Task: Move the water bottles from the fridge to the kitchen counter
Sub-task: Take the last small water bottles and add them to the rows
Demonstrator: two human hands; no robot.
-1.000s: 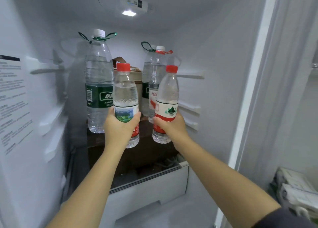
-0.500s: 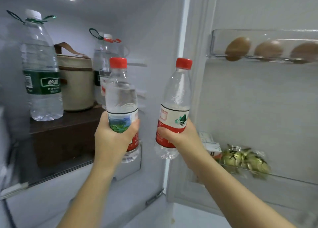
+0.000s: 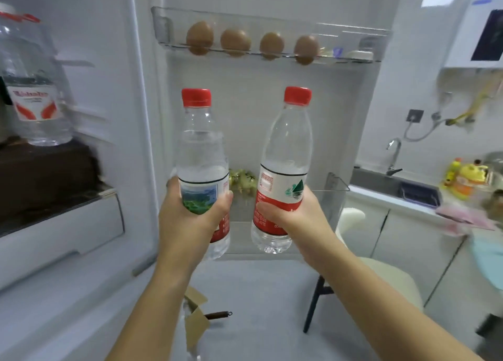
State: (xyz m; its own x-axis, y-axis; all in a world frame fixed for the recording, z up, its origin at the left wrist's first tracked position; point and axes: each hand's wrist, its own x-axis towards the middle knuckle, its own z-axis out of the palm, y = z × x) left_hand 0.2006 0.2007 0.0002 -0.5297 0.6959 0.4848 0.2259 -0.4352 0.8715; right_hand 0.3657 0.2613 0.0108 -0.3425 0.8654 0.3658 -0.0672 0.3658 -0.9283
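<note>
Two bottles held up in front of the open fridge door.
L hand (image 3: 194,219) wrapped tight round left bottle (image 3: 202,167) at its label; R hand (image 3: 295,215) gripping right bottle (image 3: 283,170) low on its label. Both upright, red caps, small gap betw them, clear of the door's egg rack (image 3: 272,20) above. Big bottle (image 3: 34,88) on fridge shelf far left. Worktop (image 3: 392,198) w/ sink at right, well apart; chair (image 3: 392,276) stands between, floor open below.
</note>
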